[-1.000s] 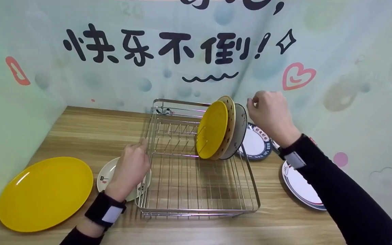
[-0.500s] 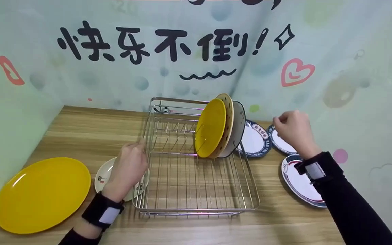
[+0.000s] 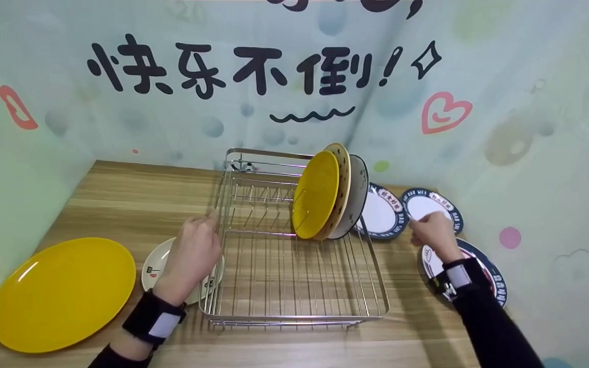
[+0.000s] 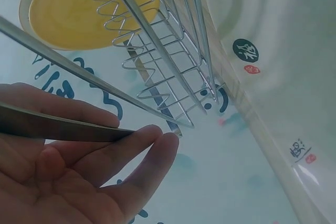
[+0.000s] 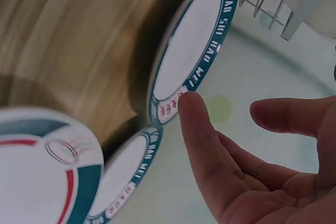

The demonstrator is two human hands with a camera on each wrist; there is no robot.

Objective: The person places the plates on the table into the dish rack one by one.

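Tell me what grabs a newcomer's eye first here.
A steel dish rack sits mid-table with three plates standing upright at its far right, a small yellow plate foremost. The left hand grips the rack's left rim. A big yellow plate lies flat at the far left.

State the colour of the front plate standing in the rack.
Plain yellow: the front plate in the rack; the head view shows it best.
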